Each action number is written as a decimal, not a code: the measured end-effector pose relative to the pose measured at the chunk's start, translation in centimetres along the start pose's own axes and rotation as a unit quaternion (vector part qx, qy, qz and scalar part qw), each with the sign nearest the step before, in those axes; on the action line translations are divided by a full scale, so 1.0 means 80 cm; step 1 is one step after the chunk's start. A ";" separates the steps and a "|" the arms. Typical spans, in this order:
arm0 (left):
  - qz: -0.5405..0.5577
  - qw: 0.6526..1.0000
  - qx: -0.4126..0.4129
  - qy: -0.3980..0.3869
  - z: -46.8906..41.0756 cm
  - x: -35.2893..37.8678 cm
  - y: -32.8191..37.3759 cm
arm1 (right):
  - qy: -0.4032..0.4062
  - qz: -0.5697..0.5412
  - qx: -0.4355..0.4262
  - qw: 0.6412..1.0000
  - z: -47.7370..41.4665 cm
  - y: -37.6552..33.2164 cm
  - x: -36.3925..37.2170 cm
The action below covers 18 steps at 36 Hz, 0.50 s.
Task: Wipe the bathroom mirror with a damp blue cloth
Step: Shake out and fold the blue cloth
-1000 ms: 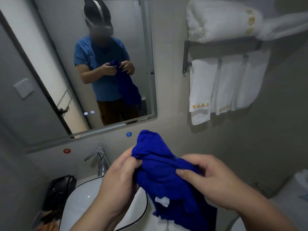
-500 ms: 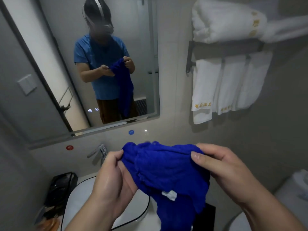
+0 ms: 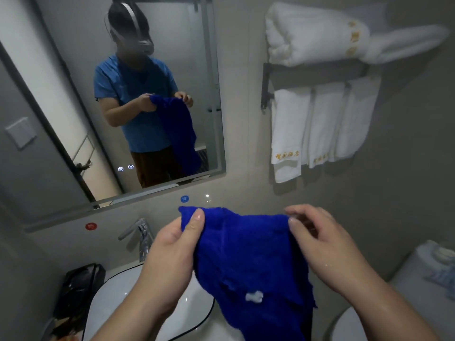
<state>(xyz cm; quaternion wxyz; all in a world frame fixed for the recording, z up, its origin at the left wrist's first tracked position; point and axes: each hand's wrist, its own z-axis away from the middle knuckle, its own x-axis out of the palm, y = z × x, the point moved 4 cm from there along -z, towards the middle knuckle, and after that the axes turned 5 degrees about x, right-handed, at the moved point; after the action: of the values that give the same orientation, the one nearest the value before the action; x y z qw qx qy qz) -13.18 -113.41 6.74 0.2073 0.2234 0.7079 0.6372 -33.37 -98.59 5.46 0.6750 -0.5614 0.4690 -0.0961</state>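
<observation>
head view looks down over a white sink (image 3: pixel 118 291) and up at the mirror (image 3: pixel 73 57) on the wall. the blue cloth (image 3: pixel 246 254) is held up in the air in front of the chest, above the sink and below the mirror's lower edge, apart from the glass. the left grip (image 3: pixel 172 249) is clenched on the cloth's upper left corner, with the thumb pressed flat on the front of the fabric. the right grip (image 3: pixel 327 249) grasps the upper right edge, thumb at the front; its fingers are blurred, so how they lie behind the cloth cannot be told. between the two, the top edge is stretched roughly level, and the rest hangs down in folds, with a small white tag (image 3: pixel 254 296) showing near the bottom.

the mirror reflects a person in a blue shirt holding the same cloth by its top with both hands. a chrome tap (image 3: pixel 140 235) stands behind the sink, just left of the left grip. a black bag (image 3: pixel 78 289) sits left of the sink. on the wall under the mirror are a red sticker (image 3: pixel 90 226) and a blue sticker (image 3: pixel 184 198). to the right, a rack (image 3: pixel 266 94) carries a rolled towel (image 3: pixel 315 33) on top, and white towels (image 3: pixel 320 124) hang below it.
</observation>
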 end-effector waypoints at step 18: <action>0.016 0.996 0.077 0.032 -0.001 0.008 0.016 | -0.290 0.076 0.048 0.953 -0.002 0.056 0.050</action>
<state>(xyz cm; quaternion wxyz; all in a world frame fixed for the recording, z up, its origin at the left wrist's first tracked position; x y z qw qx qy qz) -13.68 -113.01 8.03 0.1565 0.2299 0.7570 0.5913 -33.12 -99.78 -0.45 0.8135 -0.4945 0.2893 0.0995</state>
